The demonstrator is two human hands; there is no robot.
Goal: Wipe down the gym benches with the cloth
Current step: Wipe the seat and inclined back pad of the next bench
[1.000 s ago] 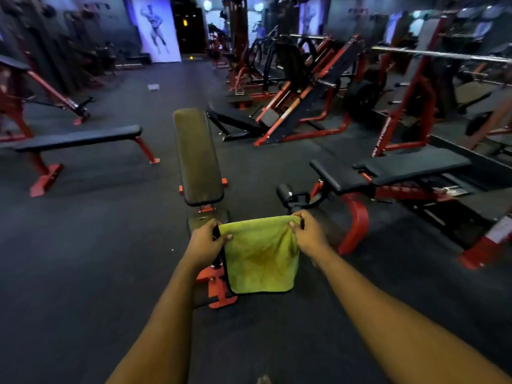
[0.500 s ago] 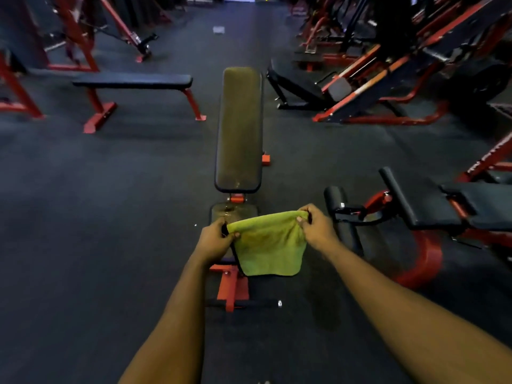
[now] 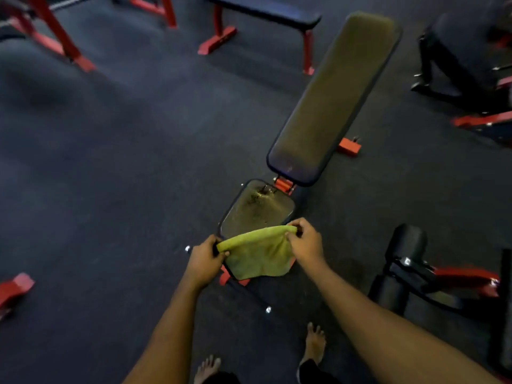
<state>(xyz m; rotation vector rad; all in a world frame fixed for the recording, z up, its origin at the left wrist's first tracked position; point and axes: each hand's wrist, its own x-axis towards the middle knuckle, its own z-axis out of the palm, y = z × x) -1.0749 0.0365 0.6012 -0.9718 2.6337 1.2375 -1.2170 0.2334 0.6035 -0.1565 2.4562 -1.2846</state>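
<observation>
Cloth (image 3: 257, 256), yellow-green, lower centre of frame: upper corners pinched shut by left hand (image 3: 203, 263) and right hand (image 3: 306, 242), hanging before adjustable bench seat pad (image 3: 257, 209).

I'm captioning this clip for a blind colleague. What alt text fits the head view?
A left hand and right hand hold a yellow-green cloth stretched by its top corners at the near end of an adjustable bench's seat pad. Its long back pad extends away over dark gym floor, bare feet below.

A yellow-green cloth (image 3: 259, 254) hangs stretched above the near edge of the dusty black bench seat (image 3: 257, 210).
</observation>
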